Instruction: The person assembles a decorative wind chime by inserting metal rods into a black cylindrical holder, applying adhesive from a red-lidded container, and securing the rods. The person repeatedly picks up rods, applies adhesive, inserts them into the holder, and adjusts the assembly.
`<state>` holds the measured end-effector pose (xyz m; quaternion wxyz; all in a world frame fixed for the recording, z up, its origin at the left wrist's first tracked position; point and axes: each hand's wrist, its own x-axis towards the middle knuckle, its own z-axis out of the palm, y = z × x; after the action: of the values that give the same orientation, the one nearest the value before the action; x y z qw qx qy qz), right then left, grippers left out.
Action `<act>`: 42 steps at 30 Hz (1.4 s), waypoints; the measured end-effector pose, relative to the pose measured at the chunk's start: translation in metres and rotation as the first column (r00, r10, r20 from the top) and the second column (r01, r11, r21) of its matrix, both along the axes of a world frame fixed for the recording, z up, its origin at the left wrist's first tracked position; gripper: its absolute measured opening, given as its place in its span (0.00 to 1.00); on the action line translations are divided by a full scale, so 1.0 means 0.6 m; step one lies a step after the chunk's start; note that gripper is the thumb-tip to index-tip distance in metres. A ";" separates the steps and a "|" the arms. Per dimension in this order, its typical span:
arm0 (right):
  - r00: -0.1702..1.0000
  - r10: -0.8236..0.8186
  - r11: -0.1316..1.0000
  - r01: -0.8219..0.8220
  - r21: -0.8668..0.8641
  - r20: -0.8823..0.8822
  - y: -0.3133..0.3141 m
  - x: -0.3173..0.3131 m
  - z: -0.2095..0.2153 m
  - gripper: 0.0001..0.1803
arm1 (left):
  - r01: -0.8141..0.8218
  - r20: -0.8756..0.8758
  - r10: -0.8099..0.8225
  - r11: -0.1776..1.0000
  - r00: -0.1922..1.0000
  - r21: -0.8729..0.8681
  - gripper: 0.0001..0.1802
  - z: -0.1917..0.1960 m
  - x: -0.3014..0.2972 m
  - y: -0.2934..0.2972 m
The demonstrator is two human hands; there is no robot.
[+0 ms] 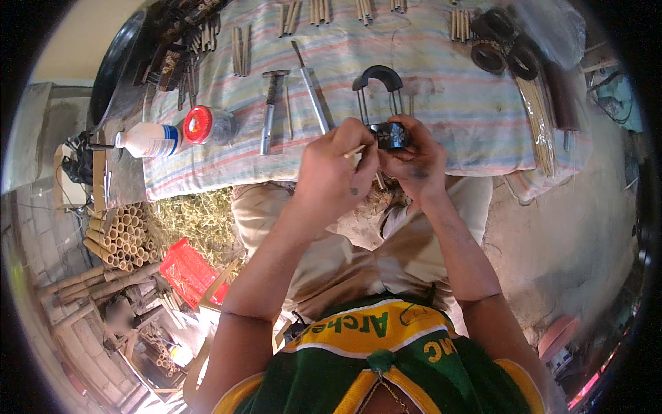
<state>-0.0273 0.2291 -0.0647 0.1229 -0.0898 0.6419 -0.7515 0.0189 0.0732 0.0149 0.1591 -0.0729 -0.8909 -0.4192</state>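
Note:
My left hand (339,160) pinches a thin pale stick (354,151) close to a short, glossy black cylinder (389,136). Closed around the cylinder's right side is my right hand (418,160), its fingertips dark-stained. Just beyond lies a black half-ring (378,77) with thin rods running from its ends toward me; whether these join the cylinder I cannot tell. Left of my hands on the striped cloth (441,148) rest a hammer (269,114), a thin stick (289,114) and a long slim tool with a silver handle (314,96).
A red-lidded jar (207,125) and a white bottle (150,140) stand at the table's left. Stick bundles (321,11) line the far side. Black rings (489,56) and wrapped long sticks (536,121) lie right. Cut bamboo tubes (123,238) and a red crate (192,270) sit lower left.

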 end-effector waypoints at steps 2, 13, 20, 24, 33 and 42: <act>0.998 -0.004 0.999 0.007 0.045 -0.066 0.002 -0.003 0.000 0.29 | -0.007 -0.111 -0.012 0.986 0.994 -0.168 0.10 -0.006 0.003 0.010; 0.986 -0.014 0.994 0.033 0.109 -0.168 0.004 -0.009 -0.008 0.30 | -0.200 0.336 0.014 0.827 0.942 0.525 0.20 -0.020 -0.029 -0.061; 0.976 -0.005 0.990 0.036 0.139 -0.218 0.008 -0.011 -0.012 0.28 | -0.351 0.110 0.463 0.786 0.879 -0.509 0.19 -0.025 -0.035 -0.172; 0.990 0.008 0.995 0.006 0.097 -0.143 0.008 -0.009 -0.015 0.29 | -0.344 0.183 0.580 0.676 0.794 -0.652 0.17 -0.055 -0.038 -0.185; 0.989 -0.024 0.987 0.046 0.154 -0.145 0.013 -0.008 -0.011 0.30 | -0.395 0.318 0.327 0.901 0.890 0.179 0.16 -0.034 0.088 -0.091; 0.999 0.036 0.996 -0.036 0.076 -0.006 0.016 -0.004 0.015 0.29 | -0.174 0.161 0.123 0.919 0.979 0.354 0.16 -0.045 0.152 0.003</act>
<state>-0.0300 0.2386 -0.0556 0.1374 -0.0995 0.6685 -0.7241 0.1101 0.0752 -0.0121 0.1402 0.0546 -0.8088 -0.5684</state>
